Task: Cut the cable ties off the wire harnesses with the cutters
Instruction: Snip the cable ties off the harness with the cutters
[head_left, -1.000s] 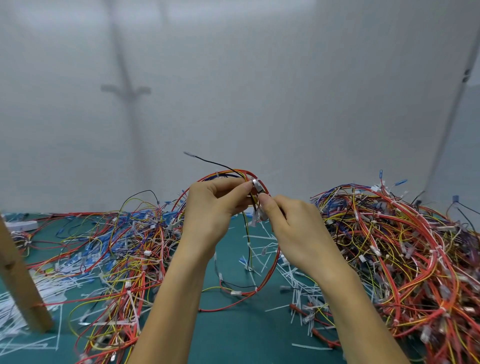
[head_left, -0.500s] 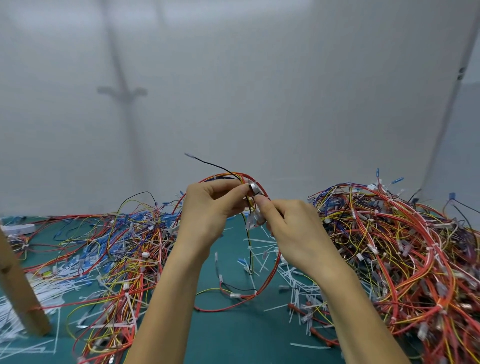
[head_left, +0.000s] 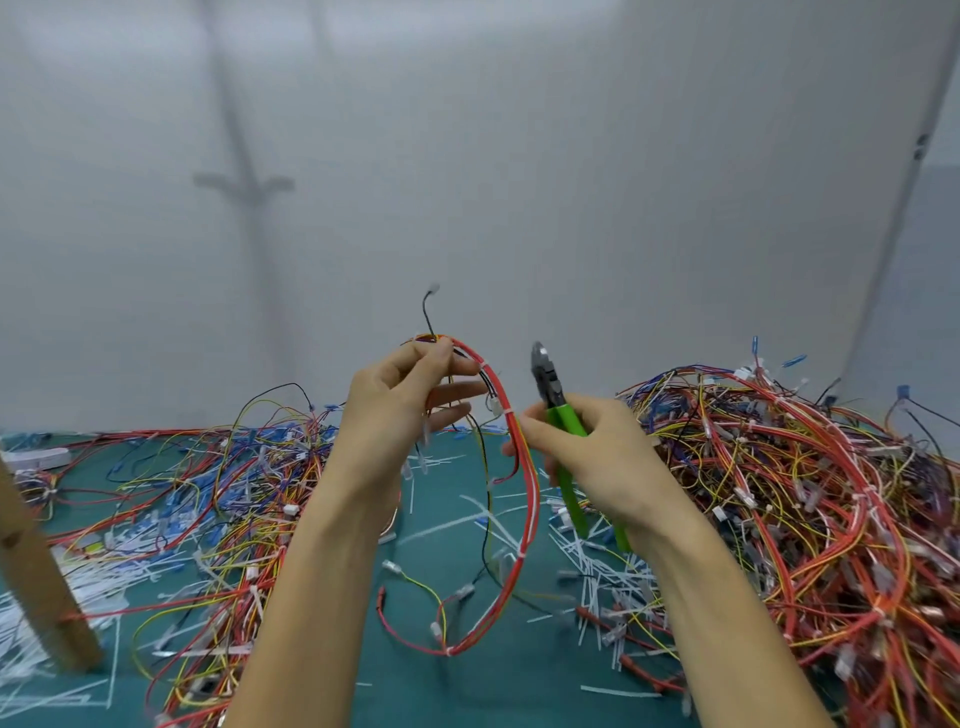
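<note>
A person's two bare forearms reach forward over a teal table mat (head_left: 467, 691). The left hand (head_left: 400, 410) is raised, its thumb and curled fingers pinching the top of a looped wire harness of red, yellow and black wires (head_left: 527, 493). The loop hangs down between the two arms, and its lower end reaches the mat. A thin white plastic cable tie (head_left: 506, 411) wraps the harness just below the left fingertips.

The right hand (head_left: 587, 457) has its fingers curled tightly round the green handles of a pair of dark-headed cutters (head_left: 558, 415). The cutters point upward, just to the right of the harness and not touching it.

A large tangled heap of red, yellow and blue harnesses (head_left: 805, 493) lies on the right. A flatter spread of loose coloured wires (head_left: 208, 493) lies on the left. Short white cut tie pieces (head_left: 597, 566) litter the mat between them. A slanted wooden post (head_left: 36, 571) stands at the far left.
</note>
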